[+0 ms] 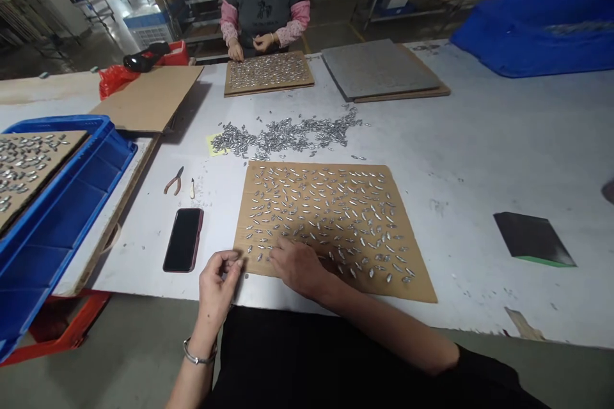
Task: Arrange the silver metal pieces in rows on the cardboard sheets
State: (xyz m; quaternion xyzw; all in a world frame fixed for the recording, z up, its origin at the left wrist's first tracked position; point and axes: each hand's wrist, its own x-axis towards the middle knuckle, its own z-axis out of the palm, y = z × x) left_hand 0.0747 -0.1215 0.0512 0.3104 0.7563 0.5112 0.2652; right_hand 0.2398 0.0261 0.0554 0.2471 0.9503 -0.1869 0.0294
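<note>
A brown cardboard sheet (326, 230) lies flat before me, covered with loose rows of small silvery leaf-shaped metal pieces (362, 216). At the sheet's near left corner is my left hand (215, 284), its thumb and fingers curled together in a pinch. Whatever may be between those fingertips is too small to make out. My right hand (300, 268) reaches over the near part of the sheet, fingers bent down among the pieces; its fingertips are partly hidden. Beyond the sheet, a long heap of the same pieces (292, 135) is spread on the white table (460, 160).
Left of the sheet are a phone (183, 239), pliers (174, 181) and a small white-handled tool (192, 189). A blue crate (96, 188) stands farther left. A dark block (533, 238) lies right. Opposite, a co-worker (266, 0) handles another piece-covered board (269, 73).
</note>
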